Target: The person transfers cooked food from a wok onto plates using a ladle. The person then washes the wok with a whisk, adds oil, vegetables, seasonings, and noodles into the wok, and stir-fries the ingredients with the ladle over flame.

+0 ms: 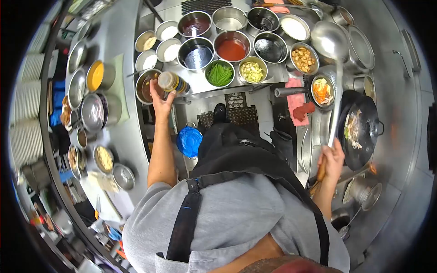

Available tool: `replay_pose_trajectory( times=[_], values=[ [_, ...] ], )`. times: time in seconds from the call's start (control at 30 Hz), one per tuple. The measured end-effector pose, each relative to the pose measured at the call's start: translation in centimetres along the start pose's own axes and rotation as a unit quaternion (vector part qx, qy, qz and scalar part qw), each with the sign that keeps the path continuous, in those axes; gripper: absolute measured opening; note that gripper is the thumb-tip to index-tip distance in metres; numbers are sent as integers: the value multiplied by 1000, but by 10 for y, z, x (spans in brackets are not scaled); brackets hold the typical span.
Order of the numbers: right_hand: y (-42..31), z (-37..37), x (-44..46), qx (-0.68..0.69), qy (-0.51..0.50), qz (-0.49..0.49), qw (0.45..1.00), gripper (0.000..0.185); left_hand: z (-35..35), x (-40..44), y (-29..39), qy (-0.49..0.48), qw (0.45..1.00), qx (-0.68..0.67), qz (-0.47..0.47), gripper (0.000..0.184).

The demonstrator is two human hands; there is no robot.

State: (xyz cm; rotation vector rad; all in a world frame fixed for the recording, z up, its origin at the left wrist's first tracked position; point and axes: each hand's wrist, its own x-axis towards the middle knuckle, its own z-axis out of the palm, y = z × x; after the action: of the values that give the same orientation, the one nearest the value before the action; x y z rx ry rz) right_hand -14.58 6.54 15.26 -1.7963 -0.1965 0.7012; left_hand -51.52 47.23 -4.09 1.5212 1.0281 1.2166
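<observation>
My left hand (161, 102) is closed around a jar (183, 86) with a pale lid and a dark label, its thumb and fingers against the side. The jar is held tilted beside a metal pot of brown sauce (144, 86). In my right hand (332, 158) is the wooden grip of a long steel ladle (338, 100). The ladle's round bowl hangs at the upper right, above the rims of the containers there. Left of its shaft sits a small pan (322, 92) with sliced vegetables. A black wok (364, 145) with strips of food stands right of the shaft.
Several steel pots stand ahead, including red sauce (232, 47), chopped green stalks (220, 74), pale diced vegetable (252, 72) and browned cubes (304, 59). Pink cloths (296, 102) lie by the small pan. A left counter (129, 150) carries bowls. A blue-lined bucket (189, 141) is below.
</observation>
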Motion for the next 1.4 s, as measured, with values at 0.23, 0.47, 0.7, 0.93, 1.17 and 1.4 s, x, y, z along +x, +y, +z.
replay_pose_trajectory(
  times=[0.23,0.47,0.7,0.93,1.17,1.4],
  values=[
    [-16,122,17,-165,-116,38,979,60,8,27,-17,-62,991,103,-65,82],
    [-3,162,30,-359,-195,-28,912,60,21,23,-41,-15,996,56,-65,80],
    [4,175,35,-374,-218,-51,900,59,21,50,-36,-16,994,104,-42,71],
    [-15,168,38,-75,-240,160,955,61,31,96,35,-113,993,31,-9,65],
    [-11,114,21,198,-259,173,929,56,123,137,89,-342,923,176,-7,72],
    [-4,13,-35,306,-158,94,934,55,304,97,198,-513,721,422,197,70]
  ],
)
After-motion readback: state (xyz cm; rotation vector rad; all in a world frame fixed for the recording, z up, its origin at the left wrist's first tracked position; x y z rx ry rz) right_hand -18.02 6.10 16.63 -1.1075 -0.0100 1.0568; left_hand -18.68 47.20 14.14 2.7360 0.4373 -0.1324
